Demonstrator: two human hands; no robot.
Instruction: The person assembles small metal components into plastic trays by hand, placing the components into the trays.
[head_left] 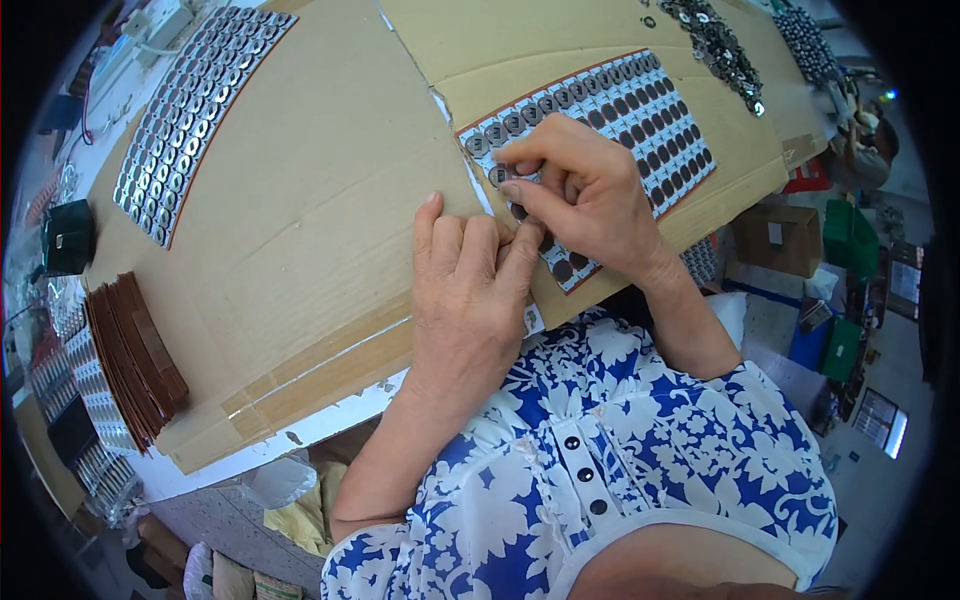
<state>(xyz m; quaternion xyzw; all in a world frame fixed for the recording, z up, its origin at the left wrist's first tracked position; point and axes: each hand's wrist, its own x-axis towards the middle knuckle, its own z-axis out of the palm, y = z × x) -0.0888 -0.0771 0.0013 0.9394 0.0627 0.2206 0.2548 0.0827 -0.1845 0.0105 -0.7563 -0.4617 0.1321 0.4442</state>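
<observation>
A flat board [668, 88] with rows of round cells lies at a slant on cardboard. Grey metal discs [545, 104] fill its far row; many nearer cells look dark brown. Over the board's left end, my right hand [595, 195] is curled in a pinch, thumb and forefinger at a small metal disc [500, 175] in the second row. Whether the disc is lifted or seated cannot be made out. My left hand [465, 265] rests with fingers extended on the cardboard beside the board's left edge. Its forefinger reaches under my right hand, where its tip is partly hidden.
A pile of loose metal pieces [715, 45] lies beyond the board. At far left stands another board full of shiny discs [195, 115]. Below it are a stack of brown strips [135, 355] and a dark green box [68, 238]. Cardboard [310, 180] covers the table.
</observation>
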